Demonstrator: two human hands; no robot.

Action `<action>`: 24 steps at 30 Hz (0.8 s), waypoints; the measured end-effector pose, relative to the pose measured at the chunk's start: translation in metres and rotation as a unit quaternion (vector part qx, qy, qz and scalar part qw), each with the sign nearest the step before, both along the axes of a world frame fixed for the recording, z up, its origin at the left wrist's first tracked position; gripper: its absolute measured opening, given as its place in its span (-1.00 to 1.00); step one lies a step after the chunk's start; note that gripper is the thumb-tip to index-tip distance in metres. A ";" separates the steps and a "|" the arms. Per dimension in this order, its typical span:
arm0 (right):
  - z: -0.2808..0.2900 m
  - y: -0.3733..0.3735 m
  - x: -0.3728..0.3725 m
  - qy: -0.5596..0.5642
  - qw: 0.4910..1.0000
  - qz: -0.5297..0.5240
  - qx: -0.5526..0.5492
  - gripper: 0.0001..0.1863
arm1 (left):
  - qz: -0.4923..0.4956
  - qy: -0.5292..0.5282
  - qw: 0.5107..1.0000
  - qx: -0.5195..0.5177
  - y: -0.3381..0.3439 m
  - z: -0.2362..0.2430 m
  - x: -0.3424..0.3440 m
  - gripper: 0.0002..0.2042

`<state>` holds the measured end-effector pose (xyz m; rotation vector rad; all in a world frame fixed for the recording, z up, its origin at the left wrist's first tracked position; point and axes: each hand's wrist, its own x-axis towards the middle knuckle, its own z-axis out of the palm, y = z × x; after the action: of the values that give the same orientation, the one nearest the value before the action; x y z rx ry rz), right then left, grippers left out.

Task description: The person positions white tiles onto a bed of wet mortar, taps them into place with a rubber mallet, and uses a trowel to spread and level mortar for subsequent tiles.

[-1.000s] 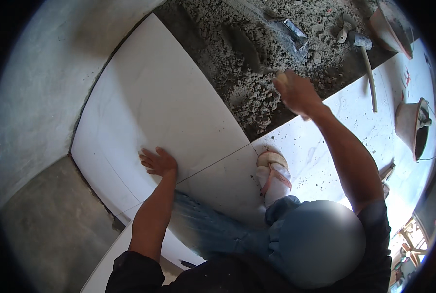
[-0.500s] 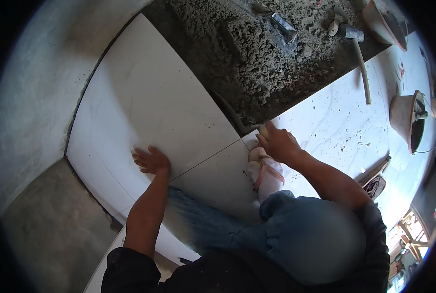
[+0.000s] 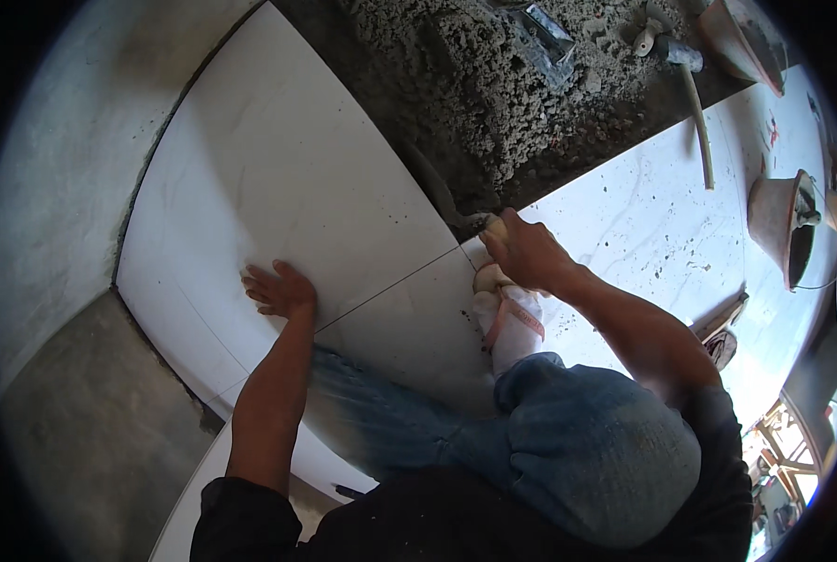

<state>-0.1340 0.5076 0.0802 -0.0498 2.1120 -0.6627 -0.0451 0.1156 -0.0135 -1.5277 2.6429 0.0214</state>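
My left hand (image 3: 282,288) lies flat on a large white tile (image 3: 315,159), fingers spread, near the joint with the neighbouring tile. In my right hand (image 3: 531,251) is the pale handle of a trowel (image 3: 496,228), gripped at the corner where the tiles meet the mortar bed. Its grey blade runs low along the large tile's right edge, against the dark gap; part of it is hard to make out. Just below that hand, my foot in a strapped sandal (image 3: 507,314) rests on the tiles.
Rough grey mortar (image 3: 493,103) fills the far middle, with a metal float (image 3: 549,42) on it. A hammer (image 3: 695,103) lies across the right tile's edge. Buckets (image 3: 782,220) stand at the right. A bare wall (image 3: 90,140) borders the left side.
The whole scene has shifted slightly upward in view. Both hands keep nearly the same places on the tile and at the corner; my right hand still grips the trowel.
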 end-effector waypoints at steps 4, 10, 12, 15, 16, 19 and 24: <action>0.012 0.005 0.027 0.000 1.000 0.027 -0.013 -0.49 | 0.004 0.008 1.000 -0.019 -0.003 -0.003 0.004 -0.35; 0.000 0.032 0.001 0.023 0.987 0.118 0.108 -0.46 | -0.015 0.012 1.000 -0.024 -0.007 -0.006 0.003 -0.34; 0.009 0.039 -0.022 0.016 0.979 0.129 0.160 -0.47 | -0.011 0.017 1.000 -0.020 -0.008 -0.004 0.004 -0.34; 0.013 0.057 -0.033 0.065 0.976 0.100 0.180 -0.48 | -0.014 0.025 0.999 -0.013 -0.009 -0.005 0.007 -0.35; 0.013 0.066 -0.034 0.104 0.973 0.067 0.197 -0.49 | -0.019 0.028 0.999 -0.012 -0.009 -0.007 0.007 -0.35; 0.024 0.125 -0.064 0.166 0.978 0.037 0.123 -0.53 | -0.021 0.022 0.999 -0.020 -0.010 -0.012 0.005 -0.35; 0.050 0.146 -0.084 -0.017 0.976 -0.212 -0.053 -0.49 | -0.094 -0.014 0.995 -0.005 0.000 -0.008 -0.016 -0.35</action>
<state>-0.2182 0.6533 0.1300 0.3604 2.0670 -1.0198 -0.0613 0.1155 -0.0217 -1.2651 2.7567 -0.0271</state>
